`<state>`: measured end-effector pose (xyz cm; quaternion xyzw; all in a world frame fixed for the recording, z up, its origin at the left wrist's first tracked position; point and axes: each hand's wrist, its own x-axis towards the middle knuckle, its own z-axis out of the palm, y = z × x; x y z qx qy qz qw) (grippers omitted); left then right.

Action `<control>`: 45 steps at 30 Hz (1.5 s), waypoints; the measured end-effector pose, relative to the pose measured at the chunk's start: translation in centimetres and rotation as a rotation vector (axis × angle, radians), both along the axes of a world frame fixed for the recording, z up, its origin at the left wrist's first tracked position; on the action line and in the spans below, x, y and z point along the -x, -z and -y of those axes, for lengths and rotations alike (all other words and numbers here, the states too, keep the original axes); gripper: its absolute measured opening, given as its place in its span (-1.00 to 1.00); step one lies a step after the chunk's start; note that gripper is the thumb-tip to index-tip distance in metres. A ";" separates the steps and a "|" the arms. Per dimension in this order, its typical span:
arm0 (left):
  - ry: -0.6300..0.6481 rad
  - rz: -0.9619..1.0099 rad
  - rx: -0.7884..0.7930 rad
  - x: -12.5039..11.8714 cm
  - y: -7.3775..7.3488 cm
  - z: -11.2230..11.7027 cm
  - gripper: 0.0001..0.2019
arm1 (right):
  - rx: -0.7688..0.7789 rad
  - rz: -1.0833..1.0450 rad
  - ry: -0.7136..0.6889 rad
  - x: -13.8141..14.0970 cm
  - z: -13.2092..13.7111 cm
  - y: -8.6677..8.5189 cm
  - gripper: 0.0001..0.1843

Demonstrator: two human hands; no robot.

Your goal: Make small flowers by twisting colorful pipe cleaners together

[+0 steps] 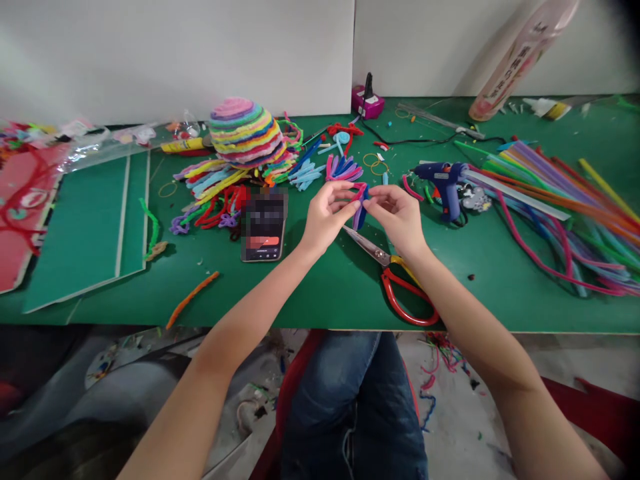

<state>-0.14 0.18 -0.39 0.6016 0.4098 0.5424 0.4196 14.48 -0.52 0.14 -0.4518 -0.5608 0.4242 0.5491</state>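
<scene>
Green table (320,293), red-handled scissors (400,287), blue glue gun (443,180), rainbow-striped dome (245,130).

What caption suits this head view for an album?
Left hand and right hand pinch a blue-and-pink pipe-cleaner piece over a green table, red scissors beneath, phone alongside.

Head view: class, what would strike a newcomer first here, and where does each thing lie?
The left hand and right hand pinch a pink-and-blue piece at the middle of the green table. Beyond the left hand stands a rainbow-striped dome; a long fan of coloured stems spreads along the right side, beside a blue glue gun.
</scene>
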 end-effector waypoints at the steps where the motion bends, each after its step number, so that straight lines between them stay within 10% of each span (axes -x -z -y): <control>1: -0.007 0.001 0.007 0.0 0.0 0.0 -0.72 | 0.001 -0.008 -0.003 0.0 0.0 0.0 -0.80; 26: 0.039 0.031 0.075 0.5 -0.7 -0.2 -0.78 | -0.003 0.114 0.069 -0.9 -0.4 -0.8 -0.69; 33: -0.114 -0.041 -0.127 0.6 -0.6 -0.2 -0.81 | -0.079 0.022 0.250 -1.6 -0.8 -1.3 -0.55; 39: -0.219 -0.396 -0.527 1.6 -1.4 0.6 -0.88 | 0.148 -0.024 -0.131 -1.4 -0.2 -1.7 -0.49; 45: -0.083 -0.549 -0.575 2.3 -1.1 0.4 -0.96 | 0.022 -0.126 -0.273 -1.5 0.6 -2.5 -0.63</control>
